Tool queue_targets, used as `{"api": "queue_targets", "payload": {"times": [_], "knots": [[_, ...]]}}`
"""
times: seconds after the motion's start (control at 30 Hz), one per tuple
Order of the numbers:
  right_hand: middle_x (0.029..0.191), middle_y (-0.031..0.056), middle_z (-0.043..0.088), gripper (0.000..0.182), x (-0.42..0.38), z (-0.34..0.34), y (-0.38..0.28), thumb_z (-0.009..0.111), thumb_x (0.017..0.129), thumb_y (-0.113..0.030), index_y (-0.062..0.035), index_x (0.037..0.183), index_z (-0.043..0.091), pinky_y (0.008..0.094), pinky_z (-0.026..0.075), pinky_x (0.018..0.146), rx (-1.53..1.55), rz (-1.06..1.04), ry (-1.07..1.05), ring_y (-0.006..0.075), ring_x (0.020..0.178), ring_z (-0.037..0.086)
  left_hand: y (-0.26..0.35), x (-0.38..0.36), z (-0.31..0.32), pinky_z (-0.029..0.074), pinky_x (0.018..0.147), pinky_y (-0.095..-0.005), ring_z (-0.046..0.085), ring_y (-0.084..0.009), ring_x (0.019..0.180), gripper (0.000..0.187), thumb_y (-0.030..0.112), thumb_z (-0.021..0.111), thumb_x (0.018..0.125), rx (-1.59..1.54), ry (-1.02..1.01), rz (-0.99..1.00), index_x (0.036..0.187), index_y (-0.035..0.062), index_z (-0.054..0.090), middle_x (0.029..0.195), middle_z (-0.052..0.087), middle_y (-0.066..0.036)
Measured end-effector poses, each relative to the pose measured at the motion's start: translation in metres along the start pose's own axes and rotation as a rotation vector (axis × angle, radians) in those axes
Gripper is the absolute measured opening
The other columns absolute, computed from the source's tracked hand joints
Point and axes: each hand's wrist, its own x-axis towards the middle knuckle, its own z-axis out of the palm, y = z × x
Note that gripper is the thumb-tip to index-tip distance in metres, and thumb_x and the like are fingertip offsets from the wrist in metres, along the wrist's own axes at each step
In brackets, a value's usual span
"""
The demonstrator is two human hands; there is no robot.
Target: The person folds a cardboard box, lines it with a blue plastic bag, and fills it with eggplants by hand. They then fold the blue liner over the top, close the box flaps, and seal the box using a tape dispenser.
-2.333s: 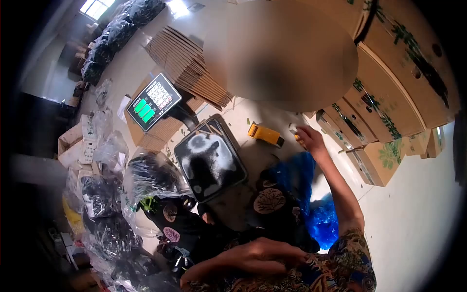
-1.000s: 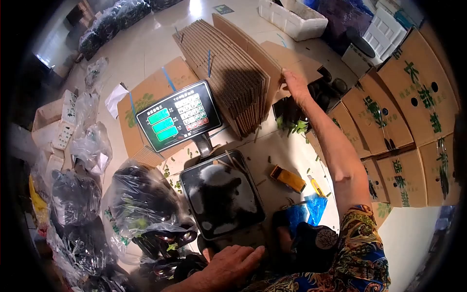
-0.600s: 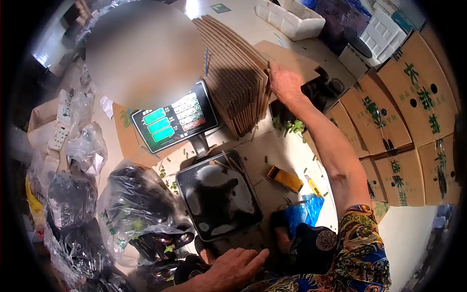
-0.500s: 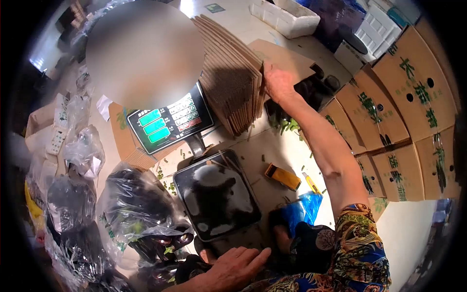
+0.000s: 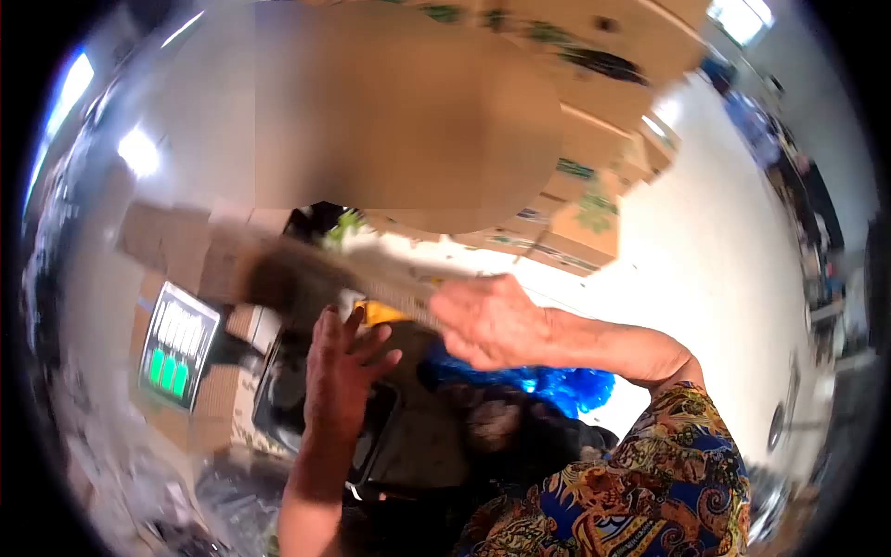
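My right hand [image 5: 492, 320] is closed around the edge of a flattened cardboard carton [image 5: 385, 283], which stretches away to the left, smeared by motion. My left hand [image 5: 343, 367] is raised with its fingers spread and holds nothing. It overlaps the black weighing platform [image 5: 283, 399] of the scale in this view. Left of the platform is the scale's lit display [image 5: 181, 345] with green readouts. Just beyond my left fingertips, partly hidden by the cardboard, shows a yellow object [image 5: 382, 313]. Crumpled blue plastic [image 5: 575, 387] lies below my right forearm.
Printed cardboard boxes [image 5: 580, 223] stand beyond my hands, rising into the blurred upper area. Clear plastic bags [image 5: 241, 497] lie at the lower left. Pale floor [image 5: 691, 251] stretches to the right.
The view has swung to the right. My right hand has pulled a flattened carton from the stack and brought it nearer. My left hand has lifted from my lap, fingers spreading.
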Motion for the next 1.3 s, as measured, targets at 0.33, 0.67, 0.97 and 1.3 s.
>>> {"api": "queue_targets", "payload": {"times": [0.33, 0.67, 0.97, 1.3], "knots": [[0.075, 0.0115, 0.051, 0.021, -0.142, -0.095, 0.057, 0.058, 0.074, -0.013, 0.0026, 0.089, 0.055, 0.0344, 0.046, 0.042, 0.076, -0.268, -0.033, 0.021, 0.058, 0.056, -0.088, 0.026, 0.159, 0.052, 0.077, -0.0313, 0.062, -0.017, 0.085, 0.023, 0.019, 0.056, 0.088, 0.259, -0.248, -0.141, 0.103, 0.0022, 0.06, 0.094, 0.064, -0.006], [0.118, 0.0183, 0.057, 0.059, -0.304, -0.112, 0.184, 0.064, 0.083, -0.052, -0.0024, 0.114, 0.059, 0.0389, 0.048, 0.088, 0.17, 0.885, 0.028, 0.0312, 0.104, 0.058, -0.125, -0.064, 0.207, 0.044, 0.092, -0.0333, 0.054, -0.0208, 0.109, 0.059, 0.01, 0.05, 0.077, 0.645, -0.525, -0.299, 0.134, -0.0003, 0.041, 0.122, 0.054, -0.011], [0.136, 0.0194, 0.046, 0.092, -0.423, -0.048, 0.186, 0.064, 0.079, -0.06, -0.0017, 0.143, 0.032, 0.0422, 0.039, 0.101, 1.075, 1.335, 0.276, 0.0313, 0.122, 0.047, -0.15, 0.011, 0.258, 0.042, 0.093, -0.0331, 0.052, -0.0206, 0.112, 0.056, 0.008, 0.047, 0.081, 0.651, -0.743, -0.001, 0.135, -0.0021, 0.038, 0.123, 0.053, -0.012], [0.147, 0.0243, 0.029, 0.11, -0.409, -0.013, 0.185, 0.075, 0.068, -0.057, -0.0004, 0.146, 0.022, 0.045, 0.024, 0.111, 0.074, 1.003, 0.013, 0.0383, 0.14, 0.021, -0.137, 0.135, 0.338, 0.047, 0.082, -0.0274, 0.058, -0.0155, 0.097, 0.043, 0.011, 0.048, 0.085, 0.631, -0.683, 0.064, 0.126, -0.0024, 0.045, 0.109, 0.059, -0.012]]}}
